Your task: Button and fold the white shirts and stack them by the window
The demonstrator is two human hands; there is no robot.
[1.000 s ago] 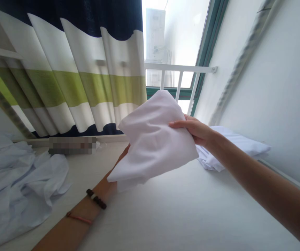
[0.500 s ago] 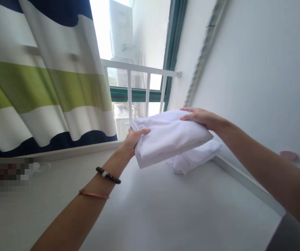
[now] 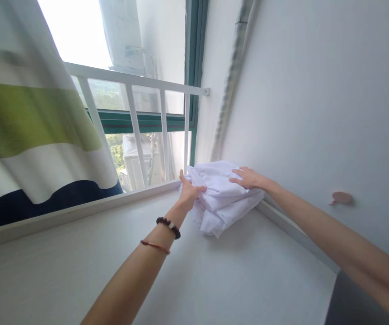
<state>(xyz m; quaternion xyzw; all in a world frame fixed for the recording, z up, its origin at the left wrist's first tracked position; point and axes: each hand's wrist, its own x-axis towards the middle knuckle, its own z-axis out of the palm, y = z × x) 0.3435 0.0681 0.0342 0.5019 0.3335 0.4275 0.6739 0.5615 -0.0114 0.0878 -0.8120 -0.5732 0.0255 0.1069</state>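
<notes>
A stack of folded white cloths [image 3: 223, 198] lies in the far corner of the white surface [image 3: 194, 275], against the wall. My left hand [image 3: 190, 192] grips the left edge of the top cloth, thumb on top and fingers curled under. My right hand [image 3: 246, 177] lies flat on the top cloth with fingers spread, pressing it down. A bead bracelet and a thin red cord circle my left wrist.
A white railing [image 3: 136, 81] and a green-framed window [image 3: 147, 121] stand behind the stack. A striped curtain [image 3: 28, 131] hangs at the left. The white wall [image 3: 316, 113] with a small pink hook [image 3: 339, 197] runs along the right.
The folded cloth I held up in both hands has come down onto the other cloth in the corner. My view swung right, and the crumpled sheets at the left are out of sight.
</notes>
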